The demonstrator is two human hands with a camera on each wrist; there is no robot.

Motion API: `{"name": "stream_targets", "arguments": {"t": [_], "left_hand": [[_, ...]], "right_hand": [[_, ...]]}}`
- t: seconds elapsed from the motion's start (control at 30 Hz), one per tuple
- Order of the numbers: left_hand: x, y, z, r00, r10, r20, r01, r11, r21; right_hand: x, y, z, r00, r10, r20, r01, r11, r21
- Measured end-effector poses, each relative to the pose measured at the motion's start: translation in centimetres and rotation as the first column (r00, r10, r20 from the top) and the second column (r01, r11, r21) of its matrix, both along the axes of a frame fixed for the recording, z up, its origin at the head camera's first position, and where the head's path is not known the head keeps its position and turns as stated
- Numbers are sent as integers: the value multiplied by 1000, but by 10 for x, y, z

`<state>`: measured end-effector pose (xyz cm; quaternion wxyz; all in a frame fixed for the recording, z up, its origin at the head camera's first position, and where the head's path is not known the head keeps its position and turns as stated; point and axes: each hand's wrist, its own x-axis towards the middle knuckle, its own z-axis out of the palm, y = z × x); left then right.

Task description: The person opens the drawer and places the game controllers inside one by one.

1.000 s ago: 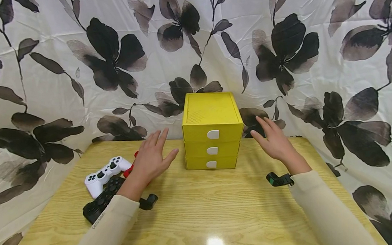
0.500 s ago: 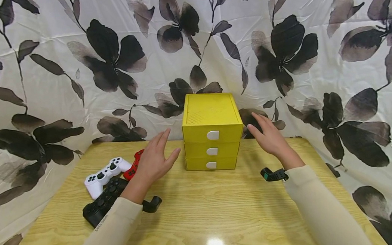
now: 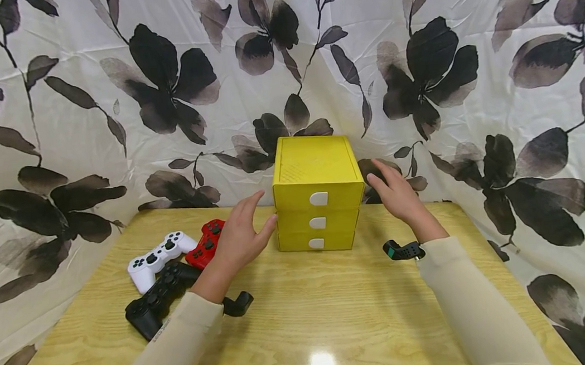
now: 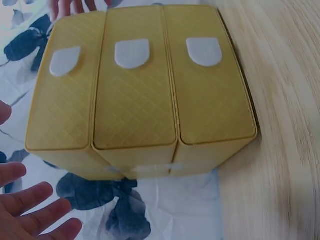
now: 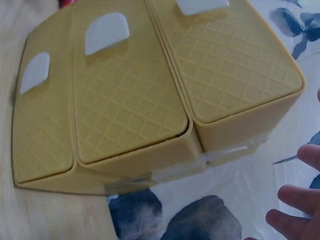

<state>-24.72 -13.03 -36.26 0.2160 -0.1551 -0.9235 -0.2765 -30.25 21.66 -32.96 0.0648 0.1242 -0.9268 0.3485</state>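
Note:
A yellow drawer box with three stacked drawers and white tabs stands at the back middle of the table, its drawers closed. My left hand is raised at its left side, fingers spread and thumb toward the box. On the other side my right hand hovers with fingers extended toward it. Both hold nothing. In the left wrist view, a gap separates the left fingers from the drawer fronts. The right wrist view has the right fingers beside the box's side wall.
Left of the box lie a white game controller, a red one partly behind my left hand, and a black one near my left forearm. A floral cloth hangs behind the wooden table.
Both hands have drawn in toward the box, the left moving right and the right moving left and slightly up. More of the red controller shows now.

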Motion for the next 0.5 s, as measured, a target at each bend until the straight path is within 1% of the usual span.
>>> {"name": "stream_targets", "arguments": {"t": [0.23,0.37,0.5], "left_hand": [[0,9,1,1000,-17,4,17,999,52],[-2,15,-2,999,-31,-14,33,996,88],[-3,20,-4,998,-37,-46,42,993,109]], "right_hand": [[-5,-4,2,1000,-2,28,4,997,-73],[-9,-6,1,998,-3,62,10,992,-124],[-12,-9,2,995,-7,98,22,988,-155]]}}
